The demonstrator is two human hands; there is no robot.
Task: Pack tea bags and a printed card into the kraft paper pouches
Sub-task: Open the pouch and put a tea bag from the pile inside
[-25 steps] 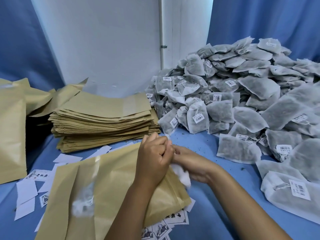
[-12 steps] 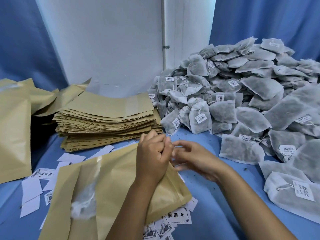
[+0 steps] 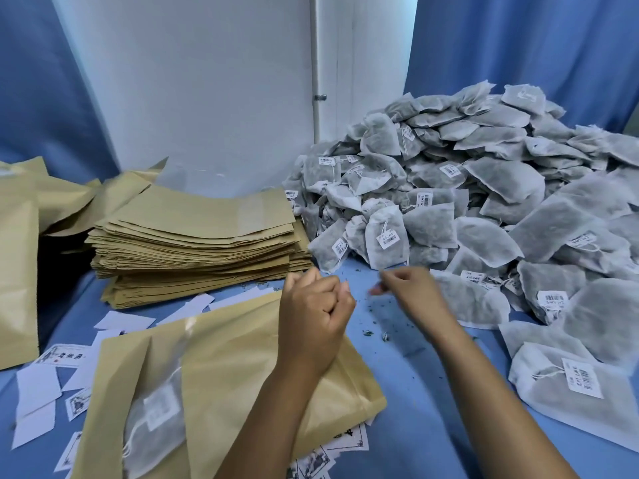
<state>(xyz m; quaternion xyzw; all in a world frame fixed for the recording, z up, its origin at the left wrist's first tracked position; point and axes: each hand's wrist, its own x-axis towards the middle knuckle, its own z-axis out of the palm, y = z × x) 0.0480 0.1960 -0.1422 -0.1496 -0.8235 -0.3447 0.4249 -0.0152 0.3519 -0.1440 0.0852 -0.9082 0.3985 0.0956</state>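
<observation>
The left hand (image 3: 316, 314) is balled into a fist, its fingers (image 3: 332, 299) curled tight; whether it pinches the near corner of the pouch (image 3: 221, 385) under it cannot be told. The wrist lies on that pouch, which is flat on the blue counter (image 3: 408, 426) and runs back from the fingers toward the lower left. Through its clear window a tea bag (image 3: 157, 420) with a white tag shows inside.

The right hand (image 3: 413, 293) hovers just beside the left, apart from it, fingers loosely bent with the tips drawn together. It is blurred, and nothing can be made out between them. Loose tea crumbs (image 3: 375, 331) speckle the counter between and just below the two hands.

Beyond the right fingers and off to their right rises the heap of tea bags (image 3: 484, 188) — grey mesh sachets with barcode tags, some spilling down to the near right edge. Beyond the left fingers sits a stack of flat pouches (image 3: 197, 240), and further left lie more pouches (image 3: 17, 281), partly out of frame.

Cards (image 3: 114, 319) are scattered to the left of the pouch — most lie blank side up, a few show print, and several stick out from under the pouch's near edge.
</observation>
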